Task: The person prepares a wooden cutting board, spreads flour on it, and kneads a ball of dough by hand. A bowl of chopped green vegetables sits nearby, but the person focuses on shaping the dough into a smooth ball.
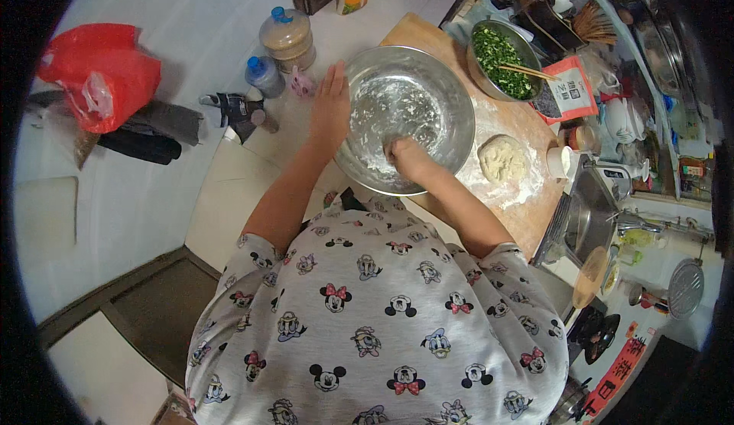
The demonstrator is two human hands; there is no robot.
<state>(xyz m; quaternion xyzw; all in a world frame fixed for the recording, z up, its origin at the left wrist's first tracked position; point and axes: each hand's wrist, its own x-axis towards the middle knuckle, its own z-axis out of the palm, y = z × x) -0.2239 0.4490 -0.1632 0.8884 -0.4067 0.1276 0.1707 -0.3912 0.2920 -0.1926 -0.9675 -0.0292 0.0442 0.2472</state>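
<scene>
A large stainless steel bowl (pixel 457 116) is in front of me, its inside smeared with white flour and bits of dough. My left hand (pixel 332 104) steadies the bowl at its left rim, fingers straight and thumb hidden. Inside the bowl, my right hand (pixel 408 160) is curled against the floured lower wall. Its fingertips are hidden, so I cannot tell whether it grips something small. To the right, a round lump of dough (pixel 502 160) rests on the floured wooden board (pixel 530 218), apart from both hands.
Behind the dough stands a steel bowl of chopped greens (pixel 502 58) with chopsticks (pixel 530 71) across it. Nearby are a red-and-white packet (pixel 570 93) and a white cup (pixel 558 162). A sink (pixel 590 213) is at the right. Large plastic bottles (pixel 288 41) stand on the floor, left.
</scene>
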